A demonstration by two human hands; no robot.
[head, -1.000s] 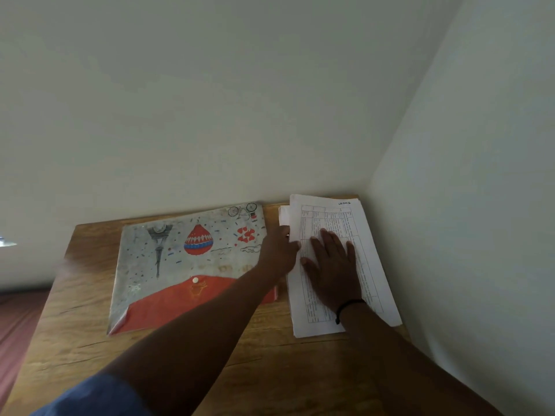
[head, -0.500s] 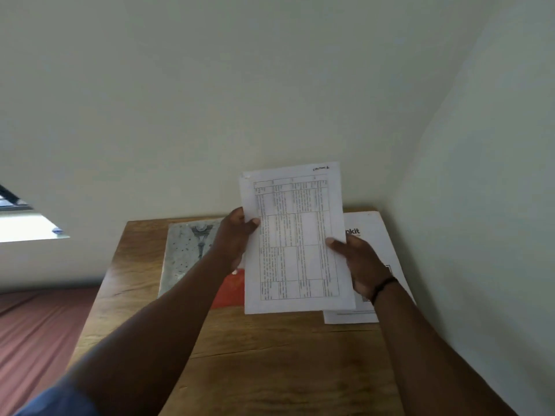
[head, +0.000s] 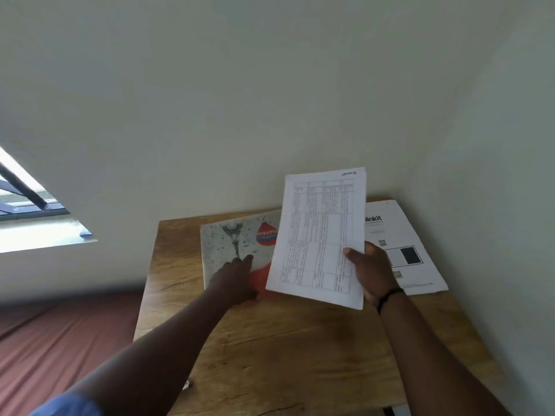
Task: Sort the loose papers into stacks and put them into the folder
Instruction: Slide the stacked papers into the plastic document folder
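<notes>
A printed sheet with a table (head: 318, 235) is held up above the wooden table (head: 285, 340), tilted, with my right hand (head: 371, 271) gripping its lower right edge. My left hand (head: 235, 277) lies flat on the folder (head: 223, 247), a grey and red one with a tower and a balloon drawn on it, its fingers apart. The raised sheet hides the folder's right part. More loose papers (head: 408, 253), the top one with a logo and a black box, lie by the right wall.
The table stands in a corner, with one wall behind it and one close along its right side. A window (head: 27, 211) is at the far left. A reddish-brown floor (head: 60, 340) lies left of the table.
My left hand has let go of the raised sheet and gone down onto the folder. My right hand alone holds the sheet, now tilted. A second ago the sheet lay on the pile.
</notes>
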